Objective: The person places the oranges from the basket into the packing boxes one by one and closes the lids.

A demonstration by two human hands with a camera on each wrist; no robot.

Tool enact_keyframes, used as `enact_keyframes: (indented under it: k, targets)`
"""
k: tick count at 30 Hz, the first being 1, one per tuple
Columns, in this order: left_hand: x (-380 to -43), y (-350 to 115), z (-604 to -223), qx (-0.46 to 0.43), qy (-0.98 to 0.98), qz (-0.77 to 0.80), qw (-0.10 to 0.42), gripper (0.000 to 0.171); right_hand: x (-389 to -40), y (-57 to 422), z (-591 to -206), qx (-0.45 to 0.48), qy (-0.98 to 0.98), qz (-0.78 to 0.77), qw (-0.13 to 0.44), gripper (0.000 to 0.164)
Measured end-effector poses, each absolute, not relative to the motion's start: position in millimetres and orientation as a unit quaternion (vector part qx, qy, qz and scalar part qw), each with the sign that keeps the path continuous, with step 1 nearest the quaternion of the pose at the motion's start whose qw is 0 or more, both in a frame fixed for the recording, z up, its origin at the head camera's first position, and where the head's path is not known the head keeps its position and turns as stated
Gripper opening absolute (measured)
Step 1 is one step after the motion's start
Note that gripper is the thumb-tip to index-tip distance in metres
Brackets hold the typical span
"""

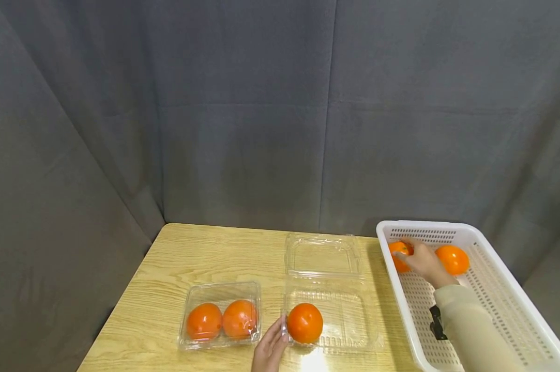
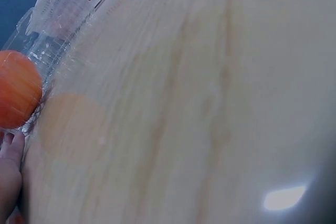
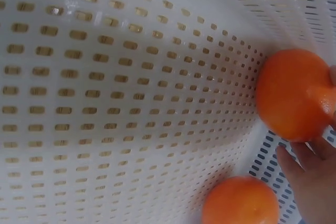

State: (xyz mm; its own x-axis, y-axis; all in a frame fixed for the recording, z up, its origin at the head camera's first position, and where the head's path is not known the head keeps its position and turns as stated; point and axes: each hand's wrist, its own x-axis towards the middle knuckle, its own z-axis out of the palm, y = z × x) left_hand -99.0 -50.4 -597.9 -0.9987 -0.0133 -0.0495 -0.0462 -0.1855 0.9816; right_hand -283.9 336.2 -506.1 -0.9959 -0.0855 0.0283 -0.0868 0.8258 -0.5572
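Inside the white plastic basket (image 1: pixel 403 305), my right hand (image 1: pixel 426 263) grips an orange (image 1: pixel 399 257) against the left wall. In the right wrist view, fingers (image 3: pixel 307 156) curl under that orange (image 3: pixel 291 95), and the thumb side is cut off by the frame edge. A second orange (image 1: pixel 452 259) lies in the basket to the right of this hand. My left hand (image 1: pixel 271 347) pinches the left edge of an open clear plastic clamshell box (image 1: pixel 345 310). One orange (image 1: pixel 305 323) sits in the left part of its base, next to my fingertips.
To the left stands a closed clear clamshell box (image 1: pixel 221 292) with two oranges inside. The open box's lid (image 1: pixel 323 256) lies back toward the far table edge. Both boxes rest on a wood-grain table (image 1: pixel 145 310). Grey curtains (image 1: pixel 242 129) hang behind it and at the sides.
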Motion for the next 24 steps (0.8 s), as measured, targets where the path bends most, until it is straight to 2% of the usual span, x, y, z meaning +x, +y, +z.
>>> enact_keyframes:
  k: [13, 24]
  targets:
    - [-101, -52, -600, -0.018, 0.636, 0.772, -0.004, 0.054, -290, 330, -516, 0.053, -0.956, 0.287, 0.015, 0.064]
    - [-102, -50, -600, -0.031, 0.627, 0.778, 0.011, 0.055, -288, 331, -521, 0.057, -0.954, 0.295, 0.023, 0.066]
